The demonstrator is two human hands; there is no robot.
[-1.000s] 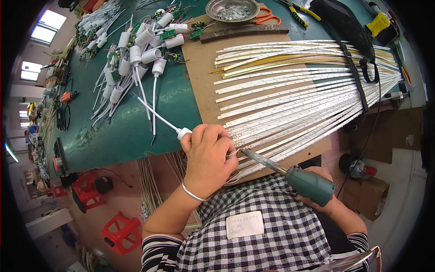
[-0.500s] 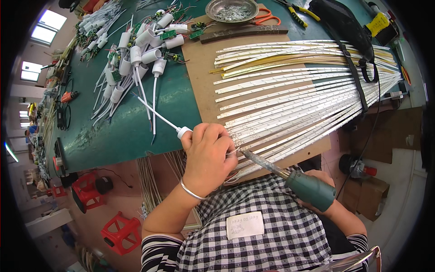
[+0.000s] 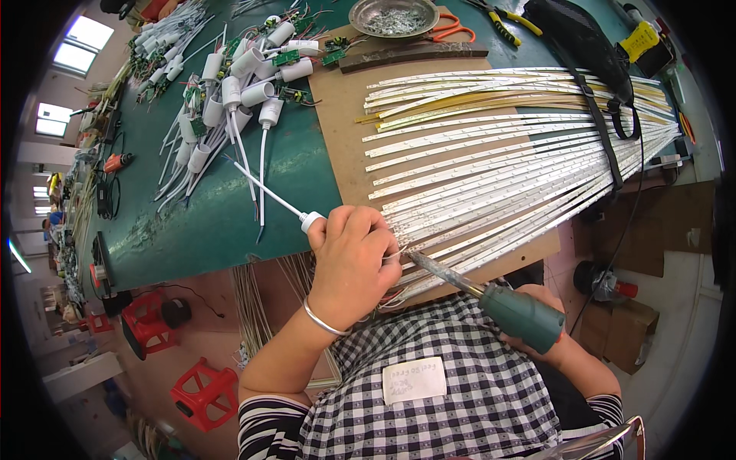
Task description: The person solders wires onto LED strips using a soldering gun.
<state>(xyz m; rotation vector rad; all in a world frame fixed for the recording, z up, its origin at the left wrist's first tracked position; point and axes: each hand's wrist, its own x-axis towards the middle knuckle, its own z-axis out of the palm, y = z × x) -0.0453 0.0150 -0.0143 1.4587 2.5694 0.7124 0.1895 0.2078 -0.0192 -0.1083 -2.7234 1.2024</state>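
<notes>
White rectangular label (image 3: 414, 380) on checked shirt, brown cardboard boxes (image 3: 633, 331) on floor

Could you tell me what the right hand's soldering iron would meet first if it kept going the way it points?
Probably the left hand: the soldering iron in the right hand points up-left, its tip at the LED strip ends those fingers pinch.

A single head-worn fisheye view looks steeply down from close above the hands. It faces forward across the green worktop (image 3: 230, 222), whose straight edges bend near the rim.
</notes>
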